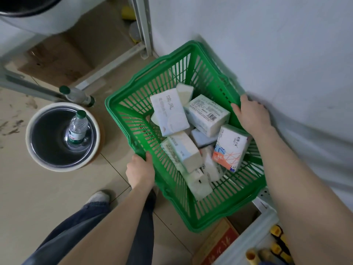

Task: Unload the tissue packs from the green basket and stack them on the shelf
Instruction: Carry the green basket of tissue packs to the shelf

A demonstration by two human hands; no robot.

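Head view: both hands [140, 172] gripping green basket [133, 119] rims, long axis running away

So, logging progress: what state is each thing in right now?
Basket: held by both rims, still loaded.
Tissue packs: jumbled inside, none removed.
Left hand: grip shut on near rim.
Right hand: grip shut on far rim.
Bottle: upright in bucket.

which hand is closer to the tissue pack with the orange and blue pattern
Right. The right hand grips the green basket rim just above the orange-and-blue tissue pack. The left hand grips the opposite rim, across the pile of packs from it.
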